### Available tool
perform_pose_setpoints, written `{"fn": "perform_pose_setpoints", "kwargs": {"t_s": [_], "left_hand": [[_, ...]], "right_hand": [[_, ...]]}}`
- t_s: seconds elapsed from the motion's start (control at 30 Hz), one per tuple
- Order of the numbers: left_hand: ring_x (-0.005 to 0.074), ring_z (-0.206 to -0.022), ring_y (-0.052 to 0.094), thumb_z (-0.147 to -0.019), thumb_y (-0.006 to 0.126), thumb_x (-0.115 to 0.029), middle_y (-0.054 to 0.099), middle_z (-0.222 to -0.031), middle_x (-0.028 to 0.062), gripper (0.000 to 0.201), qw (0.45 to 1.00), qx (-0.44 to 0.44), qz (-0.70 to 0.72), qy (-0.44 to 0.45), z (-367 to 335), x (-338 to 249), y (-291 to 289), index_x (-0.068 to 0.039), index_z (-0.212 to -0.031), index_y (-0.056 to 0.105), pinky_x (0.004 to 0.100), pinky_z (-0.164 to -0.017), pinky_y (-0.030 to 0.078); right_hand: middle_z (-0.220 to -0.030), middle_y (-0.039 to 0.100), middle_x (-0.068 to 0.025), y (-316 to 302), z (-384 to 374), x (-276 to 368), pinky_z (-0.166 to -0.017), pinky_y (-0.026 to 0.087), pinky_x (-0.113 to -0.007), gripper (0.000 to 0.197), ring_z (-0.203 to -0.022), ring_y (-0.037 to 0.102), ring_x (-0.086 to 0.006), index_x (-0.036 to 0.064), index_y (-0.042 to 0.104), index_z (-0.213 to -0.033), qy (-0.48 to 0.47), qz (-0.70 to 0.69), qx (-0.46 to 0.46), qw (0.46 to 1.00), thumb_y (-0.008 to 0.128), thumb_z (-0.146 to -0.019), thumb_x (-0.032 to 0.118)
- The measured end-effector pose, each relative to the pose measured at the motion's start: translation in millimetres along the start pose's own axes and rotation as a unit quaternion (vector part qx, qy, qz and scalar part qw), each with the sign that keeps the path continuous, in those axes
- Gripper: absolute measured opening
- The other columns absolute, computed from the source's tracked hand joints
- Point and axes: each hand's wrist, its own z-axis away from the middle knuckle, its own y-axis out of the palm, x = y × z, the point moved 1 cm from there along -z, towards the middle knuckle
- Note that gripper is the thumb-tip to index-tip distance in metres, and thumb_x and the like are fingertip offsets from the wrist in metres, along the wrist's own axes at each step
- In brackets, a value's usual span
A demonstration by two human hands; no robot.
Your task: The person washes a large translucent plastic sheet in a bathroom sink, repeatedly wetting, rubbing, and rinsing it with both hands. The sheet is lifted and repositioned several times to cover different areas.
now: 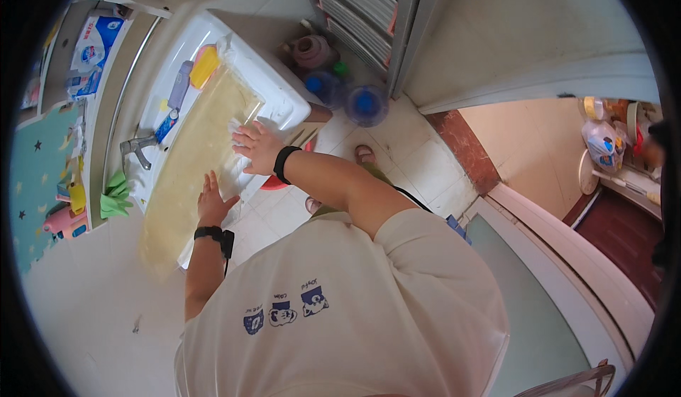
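A long, translucent yellowish sheet (188,149) lies across the white sink (289,112), its lower left end hanging past the rim. My left hand (214,202) is at the sheet's near edge, fingers stretched out and apart. Farther to the right, my right hand (258,147) is spread with the palm down at the same edge. A small white patch (235,124) shows by its fingertips; I cannot tell whether it is cloth or part of the sheet. Neither hand grips anything visible.
A metal faucet (140,149), blue tube (167,125), purple bottle (180,85) and yellow item (205,66) line the sink's back. Green gloves (115,195) hang at left. Large blue-capped water jugs (366,105) stand on the floor. A red basin (275,183) shows below my right wrist.
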Motion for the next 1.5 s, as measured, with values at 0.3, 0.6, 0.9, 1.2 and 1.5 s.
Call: {"fn": "perform_pose_setpoints", "kwargs": {"t_s": [0.3,0.6,0.9,1.2,1.5], "left_hand": [[0.0346,-0.126,0.047,-0.067,0.081,-0.044,0.026,-0.153,0.0197,0.116,0.996,0.053,-0.03,-0.07,-2,-21,-6,-0.006,-0.151,0.011,0.0402,-0.102,0.042],[0.0348,-0.12,0.054,-0.066,0.082,-0.044,0.027,-0.152,0.0207,0.117,0.994,0.057,-0.033,-0.088,-4,-24,-4,-0.006,-0.15,0.011,0.04,-0.095,0.048],[0.0333,-0.137,0.033,-0.064,0.081,-0.051,0.016,-0.155,0.0213,0.124,0.993,0.117,-0.025,-0.024,-9,-8,-7,-0.003,-0.151,0.005,0.0452,-0.11,0.031],[0.0339,-0.146,0.008,-0.07,0.068,-0.066,0.005,-0.156,0.0231,0.122,0.979,0.169,0.117,-0.005,-26,13,-16,-0.002,-0.151,0.003,0.0423,-0.117,0.016],[0.0339,-0.146,0.008,-0.072,0.065,-0.067,0.006,-0.157,0.0192,0.117,0.986,0.08,0.149,-0.001,-36,24,-2,-0.008,-0.152,0.005,0.0419,-0.117,0.017]], "right_hand": [[-0.154,0.029,-0.0052,-5,6,-12,-0.112,0.019,-0.051,0.067,-0.144,0.018,-0.0223,0.0161,0.045,-0.141,-0.027,-0.022,0.024,0.999,0.054,-0.086,0.054],[-0.151,0.034,-0.007,-6,8,-13,-0.112,0.022,-0.051,0.067,-0.142,0.022,-0.0244,0.0125,0.049,-0.137,-0.033,-0.058,-0.004,0.998,0.061,-0.083,0.049],[-0.146,0.041,-0.0073,-1,7,-13,-0.11,0.023,-0.052,0.064,-0.14,0.027,-0.0247,0.0108,0.055,-0.131,-0.03,-0.057,-0.052,0.997,0.063,-0.079,0.048],[-0.148,0.038,-0.0083,-16,7,-15,-0.111,0.02,-0.055,0.067,-0.141,0.026,-0.0241,0.0117,0.049,-0.136,-0.015,-0.065,0.003,0.998,0.057,-0.084,0.053],[-0.156,0.024,-0.0055,-25,3,-14,-0.113,0.017,-0.054,0.068,-0.144,0.019,-0.0238,0.0158,0.039,-0.144,-0.011,0.016,0.094,0.995,0.05,-0.089,0.054]]}}
